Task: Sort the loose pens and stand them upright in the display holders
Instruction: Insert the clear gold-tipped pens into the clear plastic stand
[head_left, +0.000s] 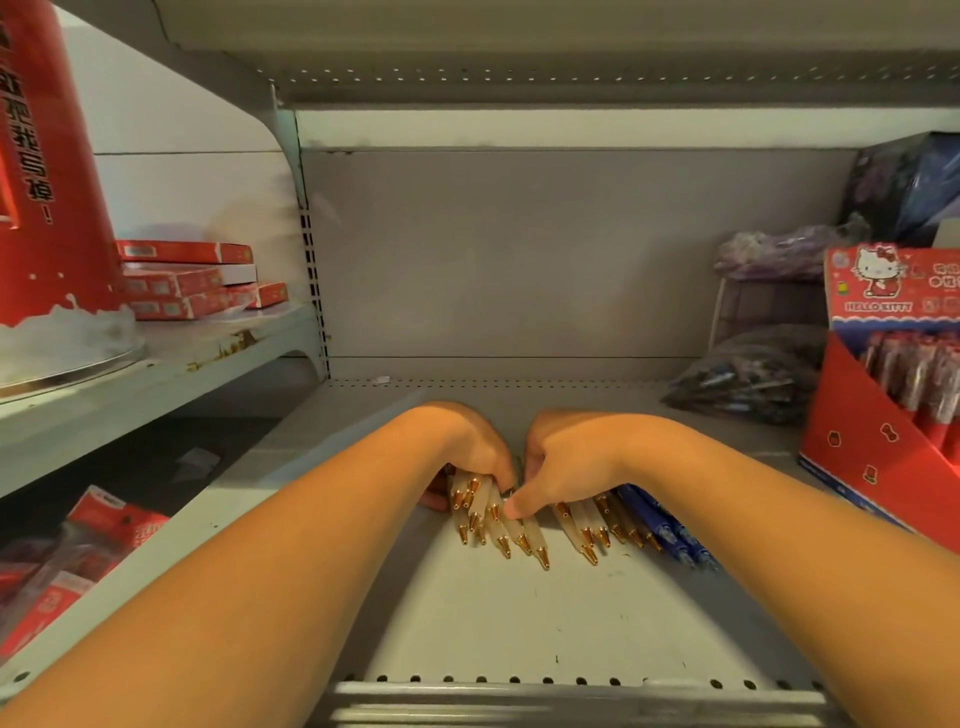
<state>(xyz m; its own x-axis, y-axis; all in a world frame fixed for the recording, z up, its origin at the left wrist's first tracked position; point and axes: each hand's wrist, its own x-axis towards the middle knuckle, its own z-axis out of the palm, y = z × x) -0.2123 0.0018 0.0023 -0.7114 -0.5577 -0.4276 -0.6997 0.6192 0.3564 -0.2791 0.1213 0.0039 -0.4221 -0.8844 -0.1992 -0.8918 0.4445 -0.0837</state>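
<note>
Several frosted white pens with gold tips (519, 535) lie on the grey shelf (545, 623), tips pointing toward me. My left hand (475, 447) grips a bunch of them, its fingers curled round the barrels. My right hand (558, 462) lies over the pile just to the right, thumb and fingers curled onto the pens. More gold-tipped pens (597, 525) and a few dark blue pens (670, 530) spread out beside my right wrist. A red Hello Kitty display holder (883, 415) with pens standing in it sits at the right.
A clear bag of pens (748, 379) and a purple bag (779, 254) lie at the back right. Red boxes (192, 280) and a tall red cylinder (47, 171) stand on the left shelf. Red packets (78, 561) lie on the lower left shelf.
</note>
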